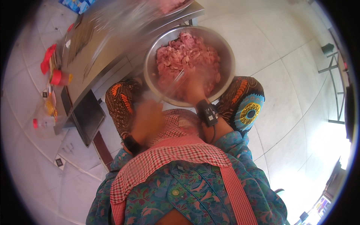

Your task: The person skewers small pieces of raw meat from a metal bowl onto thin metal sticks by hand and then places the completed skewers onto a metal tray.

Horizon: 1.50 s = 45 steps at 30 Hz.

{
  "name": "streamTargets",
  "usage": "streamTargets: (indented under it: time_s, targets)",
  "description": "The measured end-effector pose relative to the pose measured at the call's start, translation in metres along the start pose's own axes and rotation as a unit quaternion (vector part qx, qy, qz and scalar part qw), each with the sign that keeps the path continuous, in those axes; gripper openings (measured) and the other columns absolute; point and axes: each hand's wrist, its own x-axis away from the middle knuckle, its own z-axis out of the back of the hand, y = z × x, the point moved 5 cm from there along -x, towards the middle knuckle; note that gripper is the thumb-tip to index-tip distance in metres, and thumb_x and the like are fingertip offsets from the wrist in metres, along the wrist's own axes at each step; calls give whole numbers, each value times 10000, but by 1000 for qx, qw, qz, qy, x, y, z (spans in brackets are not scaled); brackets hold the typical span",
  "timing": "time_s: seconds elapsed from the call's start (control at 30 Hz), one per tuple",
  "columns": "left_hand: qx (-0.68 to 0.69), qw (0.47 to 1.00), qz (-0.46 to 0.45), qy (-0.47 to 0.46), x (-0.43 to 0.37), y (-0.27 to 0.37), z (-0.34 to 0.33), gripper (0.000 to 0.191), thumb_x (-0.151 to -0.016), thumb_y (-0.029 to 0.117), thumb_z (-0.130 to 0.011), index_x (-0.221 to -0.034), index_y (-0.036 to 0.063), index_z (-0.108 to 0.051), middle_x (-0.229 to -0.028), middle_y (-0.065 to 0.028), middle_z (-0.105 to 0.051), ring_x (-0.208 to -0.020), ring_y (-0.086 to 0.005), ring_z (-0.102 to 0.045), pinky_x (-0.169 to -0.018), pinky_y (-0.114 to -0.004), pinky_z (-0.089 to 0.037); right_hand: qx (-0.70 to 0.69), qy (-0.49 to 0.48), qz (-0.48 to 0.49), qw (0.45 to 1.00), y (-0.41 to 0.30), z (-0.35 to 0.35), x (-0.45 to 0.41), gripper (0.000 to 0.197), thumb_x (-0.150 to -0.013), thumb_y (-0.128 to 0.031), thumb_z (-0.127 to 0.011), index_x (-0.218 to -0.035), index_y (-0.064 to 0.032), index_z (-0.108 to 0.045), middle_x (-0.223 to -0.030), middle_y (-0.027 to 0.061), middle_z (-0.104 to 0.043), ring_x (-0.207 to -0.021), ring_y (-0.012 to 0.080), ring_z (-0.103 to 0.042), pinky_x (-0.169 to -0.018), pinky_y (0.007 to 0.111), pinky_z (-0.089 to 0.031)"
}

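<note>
A wide steel bowl [226, 47] of raw sliced meat [191, 53] sits before me, between my knees. My right hand [197, 88] reaches into it, fingers down among the meat. Blur and meat hide whether those fingers grip a piece. My left hand [150, 116], smeared by motion, is just outside the bowl's near left rim. From it a thin skewer [171, 87] slants up over the rim, its far end near my right fingers. Both wrists wear dark bands; the right one carries a small black device [208, 115].
A metal table [111, 57] stands at my left, holding blurred thin sticks [97, 54] and a dish of pink meat [173, 7]. Below its edge leans a black tray [88, 119]. Past it are a red-lidded jar [59, 78] and a red-capped bottle [45, 123]. Pale floor tiles [292, 84] extend rightward.
</note>
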Motion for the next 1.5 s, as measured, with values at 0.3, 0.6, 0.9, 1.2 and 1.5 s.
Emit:
streamTargets:
  time_s: [0.3,0.6,0.9,1.2,1.5]
  targets:
    - [11,1000,-2,-12,2,-3,4,268,-770,106,-635,-612,7,-442,-505,-8,-403,-506,-63,-348,-435,-266,-290,-6,-39,5,999,-26,-23,22,298,-919,-338,-356,-852,-73,-476,-724,78,-538,-615,201,-567,-506,335,-473]
    - [110,986,116,41,1,-24,-17,264,-767,127,-638,-623,2,-455,-503,-75,-416,-473,-100,-373,-434,-294,-310,-47,-31,6,998,-26,-26,35,306,-918,-368,-377,-838,-81,-449,-724,67,-520,-572,221,-546,-480,344,-464]
    - [137,978,148,44,5,-23,-12,251,-749,152,-650,-653,-7,-481,-530,-117,-478,-470,-198,-463,-460,-327,-361,-64,-74,-12,995,-31,-18,19,271,-899,-307,-386,-823,-63,-477,-755,67,-488,-714,219,-514,-663,381,-452]
    - [134,976,170,8,3,-15,-13,243,-748,166,-636,-642,6,-487,-542,-127,-484,-482,-208,-485,-472,-347,-374,29,-63,125,990,-28,-9,21,213,-901,-291,-378,-867,-105,-476,-750,46,-491,-632,194,-509,-583,354,-448]
    - [181,964,175,81,1,-11,-19,215,-748,178,-615,-671,4,-515,-579,-155,-509,-520,-297,-516,-496,-376,-387,221,-8,135,966,-33,-34,49,185,-870,-259,-433,-866,-89,-503,-768,65,-537,-654,189,-541,-537,324,-445]
